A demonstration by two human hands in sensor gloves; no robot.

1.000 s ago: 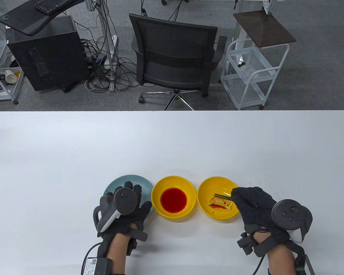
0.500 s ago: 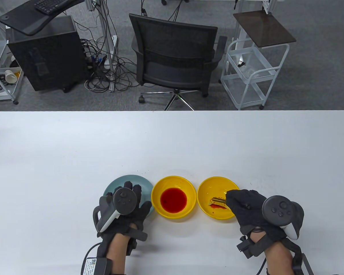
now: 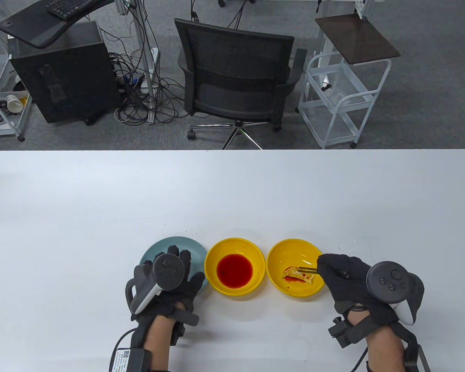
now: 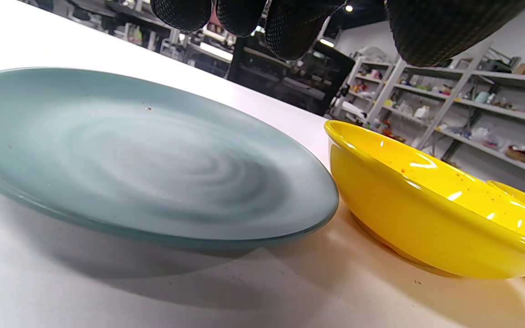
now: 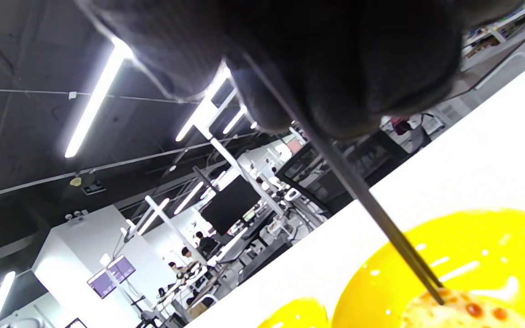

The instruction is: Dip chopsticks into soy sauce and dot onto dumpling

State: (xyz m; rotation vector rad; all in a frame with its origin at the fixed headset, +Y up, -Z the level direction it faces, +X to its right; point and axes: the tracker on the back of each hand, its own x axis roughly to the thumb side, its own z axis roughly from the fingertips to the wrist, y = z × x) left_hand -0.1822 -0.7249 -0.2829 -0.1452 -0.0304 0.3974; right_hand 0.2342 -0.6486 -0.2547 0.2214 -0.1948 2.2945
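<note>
My right hand point(image 3: 343, 277) pinches the chopsticks point(image 3: 308, 270), tips touching the dumpling point(image 3: 297, 274) in the yellow bowl point(image 3: 285, 252) at three o'clock. Pressing harder could tear or shove it. My left hand point(image 3: 166, 283) rests, empty, on the plate point(image 3: 155, 248).

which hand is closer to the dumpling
Right. The right hand holds chopsticks whose tips touch the dumpling in its bowl. The left hand is over the plate, two dishes away.
</note>
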